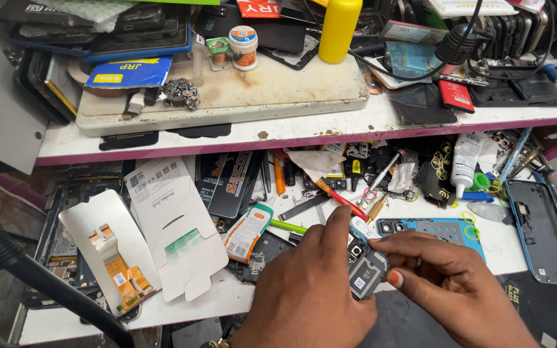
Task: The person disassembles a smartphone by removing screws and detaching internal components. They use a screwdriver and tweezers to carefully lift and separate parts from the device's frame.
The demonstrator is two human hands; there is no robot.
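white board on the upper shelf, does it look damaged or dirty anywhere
Yes. The white board on the upper shelf carries brown, scorched-looking stains across its middle, darkest below the small solder spool. Its front edge looks grimy too. No crack shows.

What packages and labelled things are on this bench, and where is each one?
Blue and yellow flat packet: upper shelf, left.
Yellow bottle: upper shelf, centre, upright.
White tube: lower bench, right, green cap.
White opened carton: lower bench, left, flattened.
Orange and white sachet: lower bench, beside the carton.
Small grey phone part: held between left hand and right hand.
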